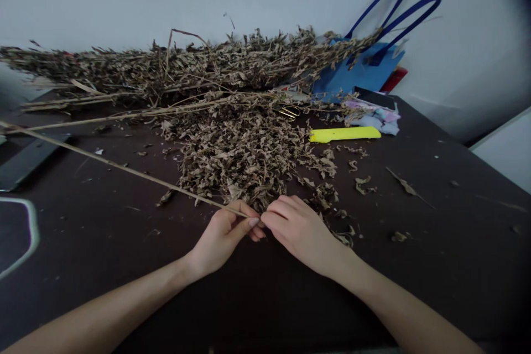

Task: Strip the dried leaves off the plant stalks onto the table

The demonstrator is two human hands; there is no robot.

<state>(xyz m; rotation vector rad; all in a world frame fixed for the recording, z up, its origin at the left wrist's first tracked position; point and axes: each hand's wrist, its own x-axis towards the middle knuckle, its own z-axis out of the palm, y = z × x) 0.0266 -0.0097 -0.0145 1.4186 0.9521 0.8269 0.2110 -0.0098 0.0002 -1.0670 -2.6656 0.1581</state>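
Observation:
A long dry stem (pixel 136 173) slants from the far left down to my hands. My left hand (pixel 226 232) pinches it between thumb and fingers near its lower right end. Right beside it, my right hand (pixel 296 229) has its fingers curled together, knuckles up, meeting my left fingertips; what it holds is hidden beneath the fingers. Just beyond both hands lies a heap of crumpled dry leaves (pixel 244 149) on the dark table (pixel 257 310).
Behind the heap, a bundle of dried plants (pixel 199 66) spans the wall side. A blue bag (pixel 357 74), gold-coloured scissors (pixel 289 113), a yellow-green object (pixel 345 134) and a patterned cloth (pixel 375 113) lie right of centre. A flat dark object (pixel 29 160) is at left.

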